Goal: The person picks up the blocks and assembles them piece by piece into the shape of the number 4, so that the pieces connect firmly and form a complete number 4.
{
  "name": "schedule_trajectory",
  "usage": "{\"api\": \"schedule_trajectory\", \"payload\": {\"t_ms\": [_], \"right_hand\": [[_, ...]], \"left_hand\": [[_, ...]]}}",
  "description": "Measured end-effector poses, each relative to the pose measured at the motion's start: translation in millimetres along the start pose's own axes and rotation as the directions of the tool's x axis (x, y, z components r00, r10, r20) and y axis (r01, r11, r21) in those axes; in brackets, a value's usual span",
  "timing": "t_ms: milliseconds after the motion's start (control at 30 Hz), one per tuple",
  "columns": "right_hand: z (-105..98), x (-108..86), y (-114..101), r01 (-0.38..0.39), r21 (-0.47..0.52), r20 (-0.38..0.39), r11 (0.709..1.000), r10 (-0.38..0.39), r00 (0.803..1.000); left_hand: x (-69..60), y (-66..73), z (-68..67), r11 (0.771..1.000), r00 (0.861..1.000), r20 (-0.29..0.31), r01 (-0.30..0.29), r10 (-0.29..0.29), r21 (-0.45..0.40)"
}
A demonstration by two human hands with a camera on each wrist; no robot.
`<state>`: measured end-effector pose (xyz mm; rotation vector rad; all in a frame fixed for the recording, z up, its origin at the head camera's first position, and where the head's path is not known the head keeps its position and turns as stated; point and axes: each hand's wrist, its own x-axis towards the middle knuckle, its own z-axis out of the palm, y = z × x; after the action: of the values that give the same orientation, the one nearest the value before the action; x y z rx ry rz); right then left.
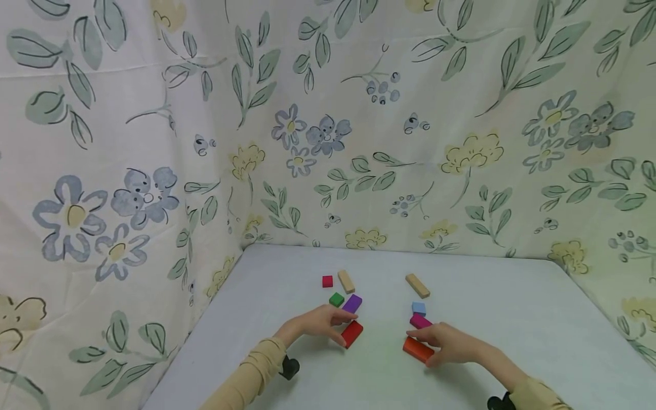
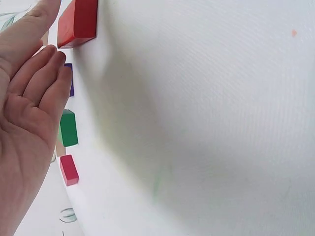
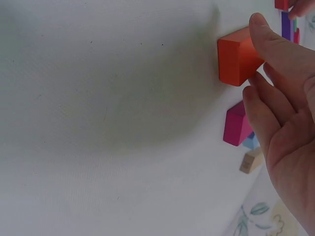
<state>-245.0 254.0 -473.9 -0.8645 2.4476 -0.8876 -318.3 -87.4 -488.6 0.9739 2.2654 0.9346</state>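
In the head view my left hand (image 1: pixel 320 322) holds a red block (image 1: pixel 352 334), thumb at its near end and index finger at its far end. My right hand (image 1: pixel 453 343) holds an orange block (image 1: pixel 417 349) between thumb and index finger. The right wrist view shows the thumb against this orange block (image 3: pixel 236 56). Just beyond the left hand lie a purple block (image 1: pixel 352 303) and a green block (image 1: pixel 336 299). A magenta block (image 1: pixel 421 322) lies right behind the orange one, with a light blue block (image 1: pixel 418 308) behind it.
Farther back on the white table (image 1: pixel 476 296) lie a small red block (image 1: pixel 327 281), a wooden block (image 1: pixel 345 281) and another wooden block (image 1: pixel 417 286). A floral curtain (image 1: pixel 359 114) hangs behind the table and along its left side.
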Motion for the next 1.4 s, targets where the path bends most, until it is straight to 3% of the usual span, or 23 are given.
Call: {"api": "schedule_trajectory", "payload": {"t_ms": [467, 833, 933, 1167, 1400], "right_hand": [[1.8, 1.0, 3.8, -0.039, 0.018, 0.017, 0.999, 0.039, 0.999], [2.5, 3.4, 7.6, -0.026, -0.013, 0.034, 1.0, 0.026, 0.999], [3.8, 4.7, 6.7, -0.033, -0.003, 0.023, 0.999, 0.033, 0.999], [8.2, 4.1, 5.0, 0.015, -0.096, -0.064, 0.995, -0.021, 0.998], [8.8, 4.4, 9.9, -0.009, -0.057, -0.036, 0.998, 0.007, 0.999]], "left_hand": [[1.8, -9.9, 3.0, 1.0, 1.0, 0.005, -0.002, 0.002, 0.009], [2.5, -11.4, 5.9, 1.0, 1.0, 0.011, -0.001, 0.001, 0.013], [1.7, -10.6, 6.4, 1.0, 1.0, 0.003, 0.006, -0.006, 0.002], [-1.0, -10.5, 8.4, 1.0, 1.0, -0.02, 0.014, -0.014, 0.002], [-2.0, -12.7, 7.2, 0.999, 1.0, -0.022, 0.002, -0.003, -0.032]]}}
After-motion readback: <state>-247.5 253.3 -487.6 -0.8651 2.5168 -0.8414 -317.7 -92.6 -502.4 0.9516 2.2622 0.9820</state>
